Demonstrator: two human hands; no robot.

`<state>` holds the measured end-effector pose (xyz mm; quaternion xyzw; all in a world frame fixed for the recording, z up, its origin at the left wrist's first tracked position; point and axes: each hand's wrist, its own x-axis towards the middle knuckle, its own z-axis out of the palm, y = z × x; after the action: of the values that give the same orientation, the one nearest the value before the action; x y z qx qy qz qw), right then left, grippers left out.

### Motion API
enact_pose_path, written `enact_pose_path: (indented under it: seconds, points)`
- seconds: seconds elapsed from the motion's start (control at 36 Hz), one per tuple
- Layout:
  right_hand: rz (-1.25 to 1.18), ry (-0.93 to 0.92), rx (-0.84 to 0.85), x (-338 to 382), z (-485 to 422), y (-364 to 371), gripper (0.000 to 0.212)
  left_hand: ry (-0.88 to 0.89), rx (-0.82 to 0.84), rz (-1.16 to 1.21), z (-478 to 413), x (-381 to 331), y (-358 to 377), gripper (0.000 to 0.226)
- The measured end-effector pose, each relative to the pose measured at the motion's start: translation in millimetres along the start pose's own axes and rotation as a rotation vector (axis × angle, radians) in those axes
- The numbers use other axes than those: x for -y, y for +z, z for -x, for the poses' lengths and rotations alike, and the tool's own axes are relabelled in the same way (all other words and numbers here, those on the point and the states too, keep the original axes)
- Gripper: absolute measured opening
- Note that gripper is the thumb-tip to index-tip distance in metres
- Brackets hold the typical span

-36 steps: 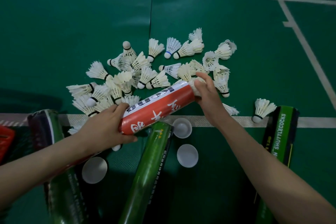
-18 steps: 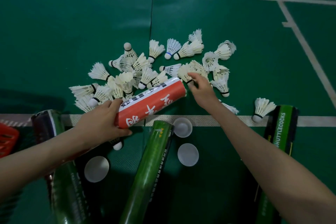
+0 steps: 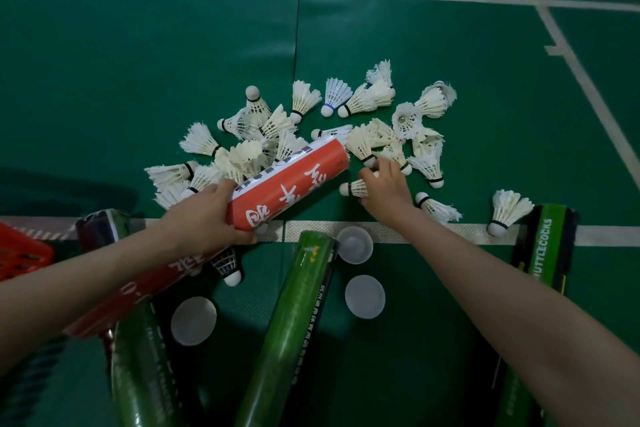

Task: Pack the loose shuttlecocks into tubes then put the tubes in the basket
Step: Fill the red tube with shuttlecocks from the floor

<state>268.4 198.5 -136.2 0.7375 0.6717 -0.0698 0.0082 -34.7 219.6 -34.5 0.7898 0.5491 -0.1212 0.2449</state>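
Head view: left hand [image 3: 207, 215] grips the red-and-white cardboard tube [image 3: 291, 184], right hand [image 3: 388, 191] pinches a white feather shuttlecock [image 3: 353, 188] at its mouth's 5 o'clock, best slid in cork-first without crushing feathers.

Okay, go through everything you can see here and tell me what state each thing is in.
Red tube: held tilted by the left hand.
Shuttlecock: gripped by the right hand.
Pile: loose, not yet packed.
Green tubes: lying flat.
Caps: off, lying loose.
Basket: partly in view, contents hidden.
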Motion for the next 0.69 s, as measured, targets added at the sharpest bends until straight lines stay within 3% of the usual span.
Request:
enact_pose_path:
  seconds: [0.06, 0.17, 0.22, 0.47, 0.69]
  points:
    - [-0.082, 0.044, -0.014, -5.8, 5.2, -5.1, 0.051, 0.009, -0.008, -0.007, -1.6, -3.0, 1.7, 0.079]
    - [-0.645, 0.264, -0.019, -17.6, 17.3, -38.3, 0.050, 0.045, -0.018, -0.051, -6.1, -5.7, 3.4, 0.081]
    - [-0.786, 0.253, 0.018, -28.0, 22.9, -55.2, 0.050, 0.070, -0.018, -0.077, -7.1, -7.2, 3.9, 0.086]
    - [-0.718, -0.085, 0.200, -51.7, 29.4, -95.3, 0.047, 0.245, 0.001, -0.099, -6.1, -8.9, -8.7, 0.097]
    - [-1.068, -0.065, 0.196, -41.1, 34.1, -100.2, 0.063, 0.287, -0.034, -0.012, -8.9, -20.6, -13.7, 0.092]
